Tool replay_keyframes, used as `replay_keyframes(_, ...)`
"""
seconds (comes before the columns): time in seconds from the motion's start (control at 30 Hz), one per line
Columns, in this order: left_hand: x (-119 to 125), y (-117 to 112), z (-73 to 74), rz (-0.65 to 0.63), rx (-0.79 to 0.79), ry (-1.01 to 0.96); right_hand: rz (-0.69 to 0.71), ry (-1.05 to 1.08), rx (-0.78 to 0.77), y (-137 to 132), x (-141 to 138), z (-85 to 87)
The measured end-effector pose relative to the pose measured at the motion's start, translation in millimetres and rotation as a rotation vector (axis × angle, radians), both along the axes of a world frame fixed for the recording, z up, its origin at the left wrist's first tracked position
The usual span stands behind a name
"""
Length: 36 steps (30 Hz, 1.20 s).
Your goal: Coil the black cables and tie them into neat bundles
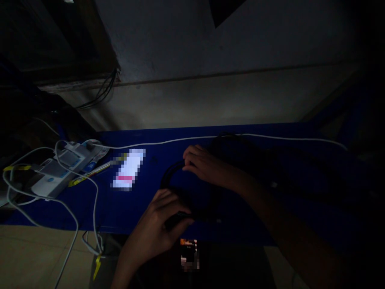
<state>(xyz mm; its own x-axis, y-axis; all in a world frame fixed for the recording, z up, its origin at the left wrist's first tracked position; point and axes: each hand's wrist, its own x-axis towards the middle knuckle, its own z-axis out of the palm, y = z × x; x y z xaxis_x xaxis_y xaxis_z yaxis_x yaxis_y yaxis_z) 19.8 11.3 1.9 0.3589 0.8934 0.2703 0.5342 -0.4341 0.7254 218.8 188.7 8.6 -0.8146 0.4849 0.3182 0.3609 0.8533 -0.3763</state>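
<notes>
In dim light, a coil of black cable (168, 173) lies over a blue tabletop (153, 140). My left hand (159, 220) is closed around the near side of the coil, with dark strands showing between thumb and fingers. Farther back, my right hand (203, 163) pinches the coil's far side, its fingertips curled down over the strands. The rest of the loop fades into the dark surface. To the left of both hands lies a bright, blurred-out phone-like screen (129, 169).
A white power strip (57, 170) with tangled white cords sits at the left, beside a yellow-edged strip (93, 172). One white cable (168, 141) runs along the back. More dark cables lie at right. A small lit screen (189, 255) glows below the table edge.
</notes>
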Motion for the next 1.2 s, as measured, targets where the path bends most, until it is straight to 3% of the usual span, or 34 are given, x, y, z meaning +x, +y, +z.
replay_keyframes(0.23,-1,-1,-2.6,-0.013,0.021,0.012,-0.149,0.221,-0.122,0,-3,14.0)
replay_keyframes(0.5,-2,-4,-3.3,-0.012,0.031,0.02,-0.003,0.205,-0.037,7,-4,6.7)
replay_keyframes(1.2,-1,-6,-0.3,0.01,0.0,-0.006,-0.031,0.114,-0.249,15,4,2.8)
